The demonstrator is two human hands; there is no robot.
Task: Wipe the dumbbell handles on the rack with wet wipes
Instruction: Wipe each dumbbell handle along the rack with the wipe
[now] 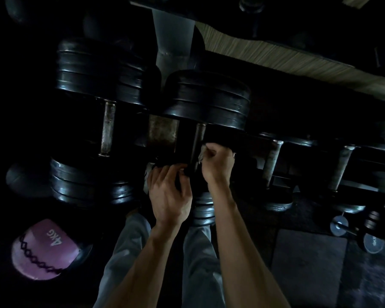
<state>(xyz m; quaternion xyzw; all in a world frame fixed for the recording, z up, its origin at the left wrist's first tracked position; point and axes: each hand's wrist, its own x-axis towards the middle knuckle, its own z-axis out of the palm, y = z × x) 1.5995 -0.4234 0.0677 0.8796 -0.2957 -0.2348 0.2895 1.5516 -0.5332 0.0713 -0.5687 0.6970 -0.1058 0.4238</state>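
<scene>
A big black dumbbell (206, 101) lies on the dark rack (162, 130) in the middle of the view, its steel handle (199, 134) running toward me. My right hand (217, 164) grips a pale wet wipe (201, 154) against the near part of that handle. My left hand (168, 194) sits just below and to the left, fingers curled over the dumbbell's dark near weight; what it holds is too dark to tell. Another large dumbbell (91, 121) with a worn handle (108, 127) lies to the left.
Smaller dumbbells with pale handles (273, 161) line the rack to the right. A pink 4 kg ball (43, 250) lies on the floor at lower left. Small dumbbells (356, 232) rest on the floor at right. My legs in grey trousers (129, 247) stand below the rack.
</scene>
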